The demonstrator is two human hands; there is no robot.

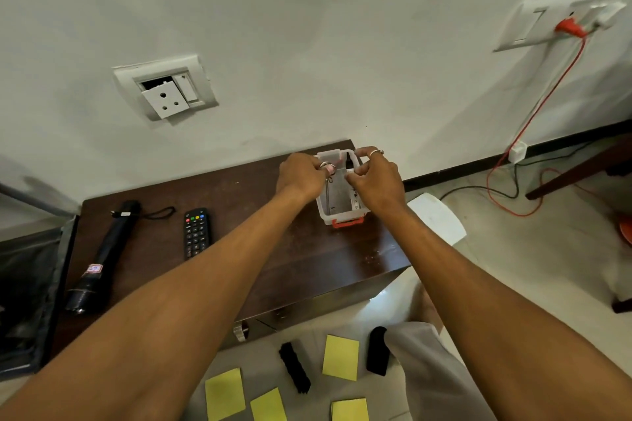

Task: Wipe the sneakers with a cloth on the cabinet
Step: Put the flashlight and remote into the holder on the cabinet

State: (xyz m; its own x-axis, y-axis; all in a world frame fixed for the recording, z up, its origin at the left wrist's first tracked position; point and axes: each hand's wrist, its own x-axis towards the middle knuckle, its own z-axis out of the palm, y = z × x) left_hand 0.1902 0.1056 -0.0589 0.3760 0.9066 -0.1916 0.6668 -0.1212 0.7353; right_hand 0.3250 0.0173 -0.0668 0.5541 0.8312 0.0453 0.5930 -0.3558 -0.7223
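both arms reach forward over a dark brown wooden cabinet (273, 249) set against a pale wall. the hands meet at a small translucent white plastic box (337, 214) with a red handle (347, 222), which stands on the cabinet top near its far right corner.

left hand (301, 174): fingers curled tight over the box's left rim, gripping it. ring on one finger.

right hand (376, 181): thumb and bent forefinger close on the right rim by the far corner, other fingers curled. ring here too. whether it also pinches something inside the box, cannot tell.

inside the box: a small black-tipped upright item, too small to identify.

cabinet top, left part: a black remote control with coloured buttons (196, 232), and just beside it a long black cylindrical thing with a wrist cord (102, 256). both well apart from the box.

floor in front of the cabinet: several yellow square sheets (341, 357), cloth or paper not clear, with two black oblong objects (294, 367) lying between them.

wall: a broken white socket plate (166, 90), and to the right a red cable (547, 92) hanging from a switchboard.
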